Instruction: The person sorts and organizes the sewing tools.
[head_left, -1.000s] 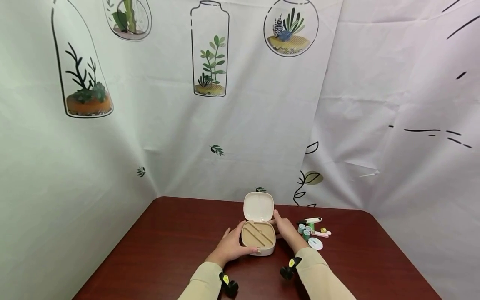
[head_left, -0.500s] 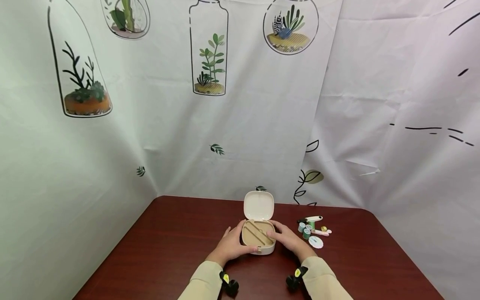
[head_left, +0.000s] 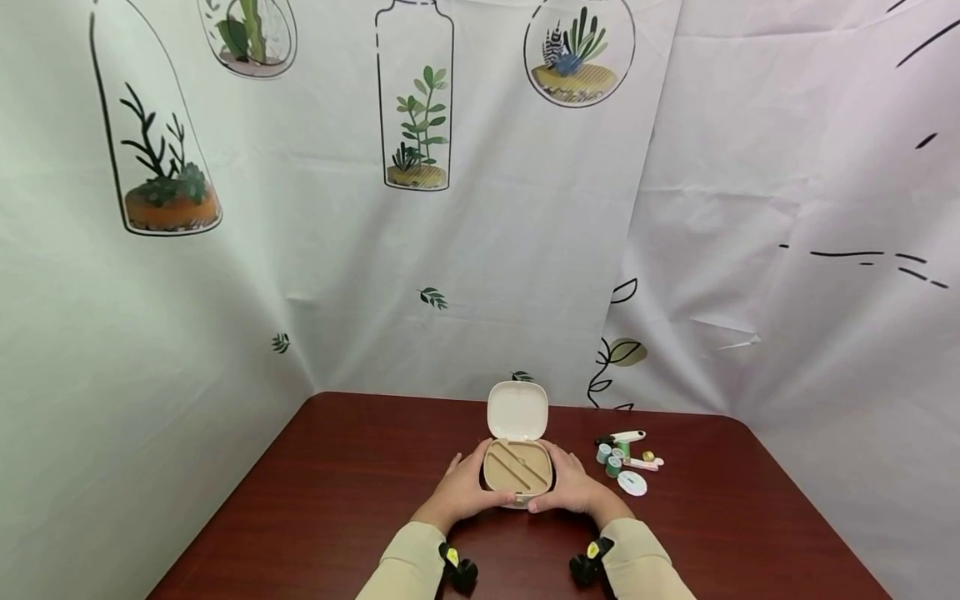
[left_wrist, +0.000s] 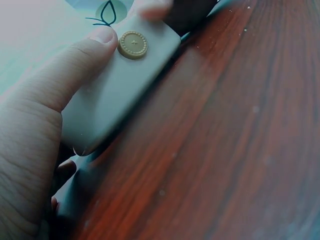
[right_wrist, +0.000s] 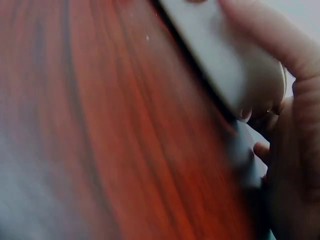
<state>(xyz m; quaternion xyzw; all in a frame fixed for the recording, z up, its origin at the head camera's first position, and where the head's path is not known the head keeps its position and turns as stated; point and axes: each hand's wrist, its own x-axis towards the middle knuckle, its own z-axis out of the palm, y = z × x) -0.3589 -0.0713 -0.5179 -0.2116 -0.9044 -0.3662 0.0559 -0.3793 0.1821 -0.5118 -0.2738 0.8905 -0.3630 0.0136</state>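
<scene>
A small white box [left_wrist: 110, 95] stands on the table with its lid [head_left: 517, 410] raised at the back. Inside it sits a beige tray [head_left: 519, 465] with slanting dividers. My left hand [head_left: 459, 492] grips the box's left side, its thumb along the front wall by a round gold button clasp [left_wrist: 133, 45]. From the right, my right hand [head_left: 576, 485] grips the opposite side, thumb on the front wall too. In the right wrist view, fingertips show under the box's lower corner [right_wrist: 270, 92].
To the right lie several thread spools [head_left: 614, 467], a white disc [head_left: 632, 483], a pink-and-white strip [head_left: 643, 464], a small gold piece [head_left: 648, 456] and a white-handled tool with a black end [head_left: 628, 437]. A printed cloth [head_left: 375, 333] hangs behind the dark red table [head_left: 375, 467].
My right hand has moved from the box's back right corner, its thumb passing over the tray, to grip the right side with the thumb in front. My left hand has kept its hold.
</scene>
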